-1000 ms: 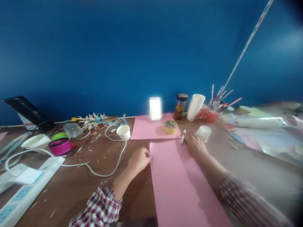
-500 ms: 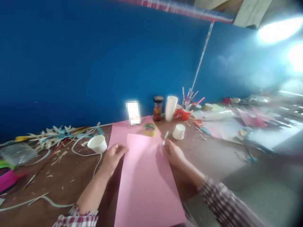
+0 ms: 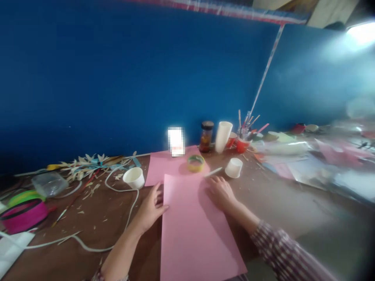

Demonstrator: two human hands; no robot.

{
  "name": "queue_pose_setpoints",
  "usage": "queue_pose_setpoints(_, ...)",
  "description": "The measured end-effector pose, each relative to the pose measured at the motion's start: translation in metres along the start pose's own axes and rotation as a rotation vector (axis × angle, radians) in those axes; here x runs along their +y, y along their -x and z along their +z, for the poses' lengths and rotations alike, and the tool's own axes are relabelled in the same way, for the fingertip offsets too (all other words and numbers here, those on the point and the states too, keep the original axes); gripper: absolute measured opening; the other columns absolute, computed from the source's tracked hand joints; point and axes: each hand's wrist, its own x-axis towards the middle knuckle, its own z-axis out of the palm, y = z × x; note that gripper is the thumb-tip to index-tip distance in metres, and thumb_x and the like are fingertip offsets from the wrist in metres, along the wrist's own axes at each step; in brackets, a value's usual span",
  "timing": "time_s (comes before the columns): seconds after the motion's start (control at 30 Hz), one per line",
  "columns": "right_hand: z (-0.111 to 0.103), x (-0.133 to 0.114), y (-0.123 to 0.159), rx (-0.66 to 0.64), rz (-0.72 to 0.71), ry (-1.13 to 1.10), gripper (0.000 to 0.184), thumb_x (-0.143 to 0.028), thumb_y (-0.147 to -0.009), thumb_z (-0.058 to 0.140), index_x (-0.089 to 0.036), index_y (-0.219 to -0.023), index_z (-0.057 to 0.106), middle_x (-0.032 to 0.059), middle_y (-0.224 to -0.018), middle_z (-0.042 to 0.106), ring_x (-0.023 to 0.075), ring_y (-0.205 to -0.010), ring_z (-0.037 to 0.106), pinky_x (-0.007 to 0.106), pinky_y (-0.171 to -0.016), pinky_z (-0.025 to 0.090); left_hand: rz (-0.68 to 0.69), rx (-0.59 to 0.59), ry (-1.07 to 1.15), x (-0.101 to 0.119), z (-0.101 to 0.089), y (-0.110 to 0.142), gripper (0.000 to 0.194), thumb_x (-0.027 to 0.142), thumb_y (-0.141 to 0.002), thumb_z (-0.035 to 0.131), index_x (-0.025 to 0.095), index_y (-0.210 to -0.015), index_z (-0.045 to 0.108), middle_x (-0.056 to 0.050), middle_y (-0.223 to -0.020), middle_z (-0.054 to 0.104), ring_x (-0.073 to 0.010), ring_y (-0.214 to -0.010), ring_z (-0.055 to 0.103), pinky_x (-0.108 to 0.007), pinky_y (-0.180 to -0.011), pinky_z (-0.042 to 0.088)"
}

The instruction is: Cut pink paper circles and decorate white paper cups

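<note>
"What's cut off?"
"The near left corner of the front pink sheet (image 3: 193, 230) and the right plaid sleeve (image 3: 288, 251), below; the white power strip (image 3: 13, 251), leftward."
"Blurred?"
"The far-right clutter (image 3: 340, 151). The lidded jar (image 3: 206, 137)? Contents unclear."

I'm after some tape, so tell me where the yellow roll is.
In the head view, the yellow tape roll lies just right of centre, on the far pink sheet, beyond the near pink sheet and short of the dark-lidded jar.

This looks like a craft workspace: pink paper (image 3: 190, 234), tape roll (image 3: 195, 168), paintbrush (image 3: 73, 202), scattered pale scraps (image 3: 93, 190).
</note>
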Motion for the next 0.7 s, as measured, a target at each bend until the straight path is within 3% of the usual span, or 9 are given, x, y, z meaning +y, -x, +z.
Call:
queue_pose_setpoints(0.07, 0.004, 0.007, -0.002, 0.017, -0.003, 0.006, 0.038, -0.027, -0.087, 0.056, -0.02, -0.124, 0.054, 0.0105, -0.126, 0.055, 0.0243, -0.108, 0.055, 0.037, -0.09, 0.047, 0.019, 0.046, -0.06, -0.001, 0.0, -0.001, 0.075, 0.023, -0.064, 0.07, 0.015, -0.132, 0.04, -0.018, -0.129, 0.055, -0.0267, -0.11, 0.06, -0.037, -0.088, 0.05)
queue_pose_setpoints(0.13, 0.009, 0.014, -0.004, 0.039, 0.0, 0.012, 0.042, -0.027, -0.089, 0.051, -0.018, -0.129, 0.05, 0.0124, -0.132, 0.052, 0.0256, -0.112, 0.053, 0.038, -0.093, 0.045, 0.067, 0.065, -0.201, -0.001, -0.002, -0.001, 0.045, 0.024, -0.066, 0.068, 0.014, -0.109, 0.059, -0.013, -0.111, 0.067, -0.0266, -0.097, 0.065, -0.036, -0.084, 0.051)
queue_pose_setpoints(0.23, 0.018, 0.026, -0.009, 0.053, -0.009, 0.016, 0.04, -0.027, -0.091, 0.044, -0.014, -0.129, 0.051, 0.014, -0.131, 0.053, 0.0277, -0.113, 0.054, 0.041, -0.094, 0.044, 0.126, 0.083, -0.343, -0.002, -0.004, -0.002, 0.013, 0.026, -0.069, 0.065, 0.015, -0.077, 0.066, -0.007, -0.081, 0.071, -0.0251, -0.08, 0.066, -0.033, -0.075, 0.05)
queue_pose_setpoints(0.43, 0.03, 0.041, -0.026, 0.042, -0.079, -0.008, 0.036, -0.033, -0.091, 0.042, -0.016, -0.118, 0.059, 0.0129, -0.123, 0.059, 0.028, -0.107, 0.059, 0.044, -0.092, 0.047, 0.125, 0.199, -0.345, -0.011, -0.008, -0.004, 0.015, 0.027, -0.082, 0.05, 0.016, -0.083, 0.06, -0.003, -0.075, 0.066, -0.0182, -0.073, 0.062, -0.026, -0.064, 0.046)
queue_pose_setpoints(0.57, 0.032, 0.043, -0.031, 0.069, -0.06, -0.009, 0.04, -0.032, -0.092, 0.037, -0.014, -0.124, 0.054, 0.0162, -0.127, 0.056, 0.0302, -0.107, 0.06, 0.046, -0.086, 0.051, 0.187, 0.212, -0.32, -0.008, -0.009, -0.001, 0.017, 0.028, -0.086, 0.046, 0.018, -0.092, 0.058, -0.003, -0.085, 0.066, -0.0169, -0.078, 0.06, -0.025, -0.068, 0.045)
queue_pose_setpoints(0.7, 0.019, 0.037, -0.027, 0.188, -0.011, -0.028, 0.037, -0.032, -0.091, 0.037, -0.017, -0.119, 0.058, 0.0154, -0.123, 0.058, 0.0304, -0.102, 0.061, 0.042, -0.077, 0.053, 0.226, 0.219, -0.288, -0.009, -0.002, 0.001, 0.022, 0.029, -0.089, 0.042, 0.018, -0.099, 0.057, -0.005, -0.091, 0.066, -0.0178, -0.082, 0.06, -0.027, -0.073, 0.046)
